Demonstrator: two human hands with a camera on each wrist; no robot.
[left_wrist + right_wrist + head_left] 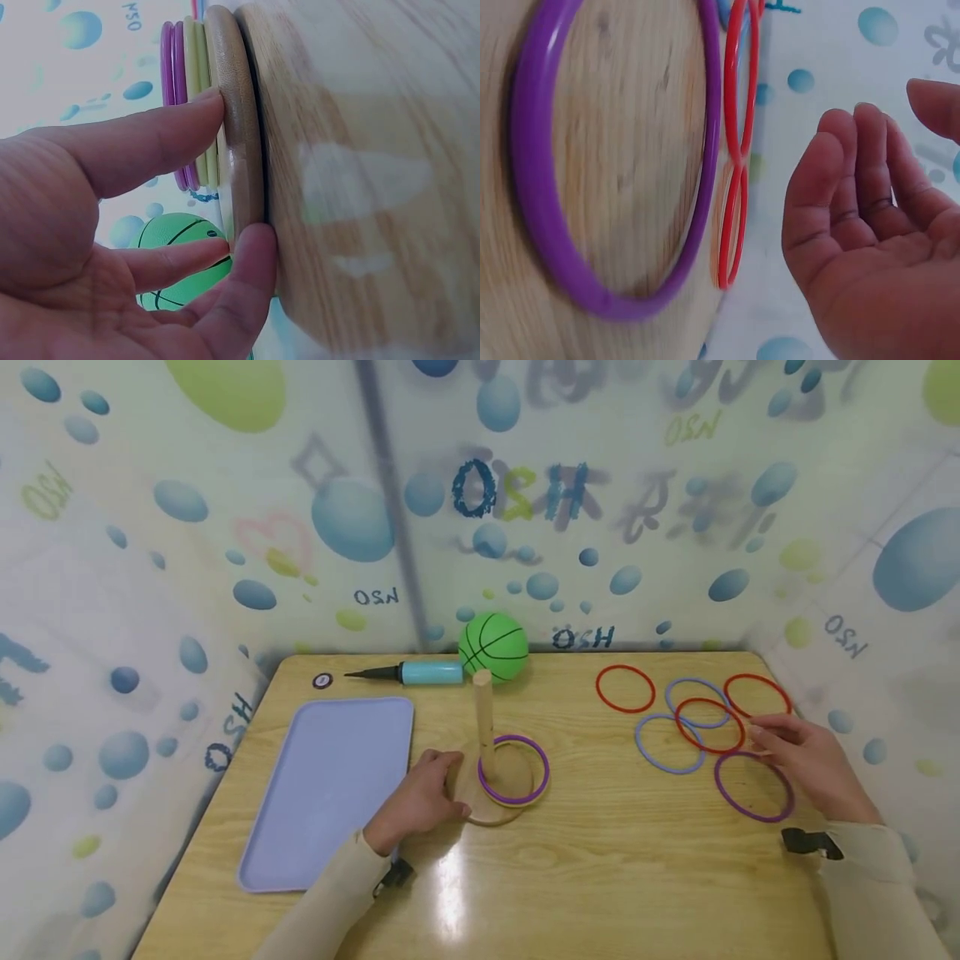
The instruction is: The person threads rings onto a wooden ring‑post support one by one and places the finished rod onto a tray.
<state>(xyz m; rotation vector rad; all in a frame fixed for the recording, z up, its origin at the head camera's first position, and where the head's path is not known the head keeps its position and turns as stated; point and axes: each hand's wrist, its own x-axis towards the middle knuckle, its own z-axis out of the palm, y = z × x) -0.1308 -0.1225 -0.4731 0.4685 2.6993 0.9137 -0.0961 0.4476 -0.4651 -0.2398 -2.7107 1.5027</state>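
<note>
My left hand (pixel 422 802) holds the rim of the round wooden base of a peg stand (pixel 472 806), thumb and fingers at its edge in the left wrist view. Purple rings (pixel 172 90) lie stacked above yellow rings (pixel 196 75) on the base, around the upright peg (pixel 483 718). My right hand (pixel 813 766) hovers at the right, its fingers loosely bent and the thumb apart in the right wrist view, holding nothing. Nearest it are a flat purple ring (pixel 532 150) and a red ring (pixel 786 696). Another red ring (pixel 742 739) overlaps blue rings (pixel 638 745).
A pale blue tray (pixel 281 852) lies left of the stand. Behind are a green ball (pixel 493 646), a blue hand pump (pixel 432 673) and a small dark disc (pixel 322 681). One more red ring (pixel 598 685) lies back right. Patterned curtains surround the wooden table (pixel 585 885).
</note>
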